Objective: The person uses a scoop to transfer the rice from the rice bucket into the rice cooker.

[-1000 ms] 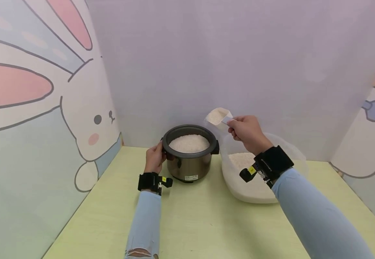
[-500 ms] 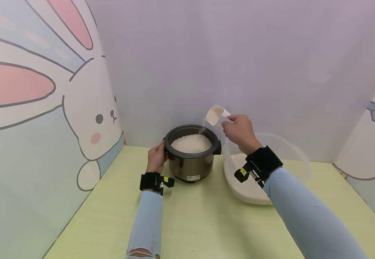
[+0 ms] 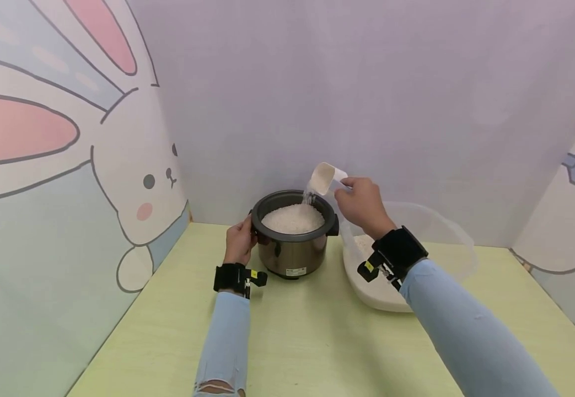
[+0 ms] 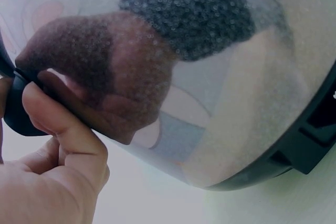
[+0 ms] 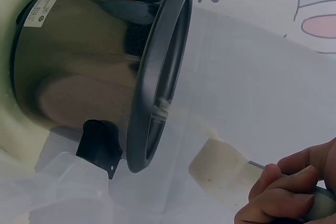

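A rice cooker (image 3: pixel 292 257) without its lid stands near the back wall, with white rice (image 3: pixel 291 219) heaped inside. My left hand (image 3: pixel 240 242) grips its black side handle (image 4: pixel 20 106), thumb and fingers curled round it in the left wrist view. Above the cooker's right rim, my right hand (image 3: pixel 363 203) pinches the handle of a white measuring scoop (image 3: pixel 328 177). The scoop tilts to the left, and grains fall from its mouth into the cooker. In the right wrist view the scoop (image 5: pixel 218 169) hangs beside the rim (image 5: pixel 157 77).
A translucent plastic tub (image 3: pixel 428 220) holding more rice stands right of the cooker, partly behind my right forearm. The cooker's right handle (image 5: pixel 100 148) points toward the tub. A lilac back wall (image 3: pixel 247 110) and a rabbit-painted side wall (image 3: pixel 133 220) border the pale yellow-green table (image 3: pixel 287 336).
My right hand has moved left over the cooker and tipped the scoop further, and the stream of falling rice has grown. The left hand keeps its hold on the handle.
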`<state>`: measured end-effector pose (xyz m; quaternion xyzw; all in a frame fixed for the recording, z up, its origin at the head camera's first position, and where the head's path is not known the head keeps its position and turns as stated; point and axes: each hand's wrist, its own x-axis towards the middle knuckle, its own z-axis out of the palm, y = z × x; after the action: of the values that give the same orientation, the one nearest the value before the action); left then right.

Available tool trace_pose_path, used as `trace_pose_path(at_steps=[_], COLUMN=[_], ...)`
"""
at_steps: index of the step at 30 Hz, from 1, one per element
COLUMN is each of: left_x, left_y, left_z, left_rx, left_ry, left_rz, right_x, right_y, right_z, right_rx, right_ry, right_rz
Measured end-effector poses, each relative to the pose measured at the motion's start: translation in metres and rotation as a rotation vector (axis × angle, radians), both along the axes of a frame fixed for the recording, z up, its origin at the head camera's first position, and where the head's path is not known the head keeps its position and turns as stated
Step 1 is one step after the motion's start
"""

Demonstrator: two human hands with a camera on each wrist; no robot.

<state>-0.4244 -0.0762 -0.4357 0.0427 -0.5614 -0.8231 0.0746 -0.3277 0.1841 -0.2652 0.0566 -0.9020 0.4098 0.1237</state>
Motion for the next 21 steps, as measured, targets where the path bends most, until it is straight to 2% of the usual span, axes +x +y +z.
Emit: trace_pose_path(at_steps=[4,11,21], left_x=[0.001,0.000,0.000], left_y=[0.000,0.000,0.001], left_z=[0.000,0.001,0.001], left_rx=[-0.002,-0.010,-0.004], left_ry=[0.005,0.001,-0.006], left_rz=[0.001,0.000,-0.003], right_x=[0.001,0.001,0.001], right_y=[-0.001,0.000,0.000], right_z=[-0.001,-0.007,-0.013], right_rx=[0.046,0.144,0.225], right_ry=[0.032,0.140,0.201], right_rz=[0.011,0.057,0.070])
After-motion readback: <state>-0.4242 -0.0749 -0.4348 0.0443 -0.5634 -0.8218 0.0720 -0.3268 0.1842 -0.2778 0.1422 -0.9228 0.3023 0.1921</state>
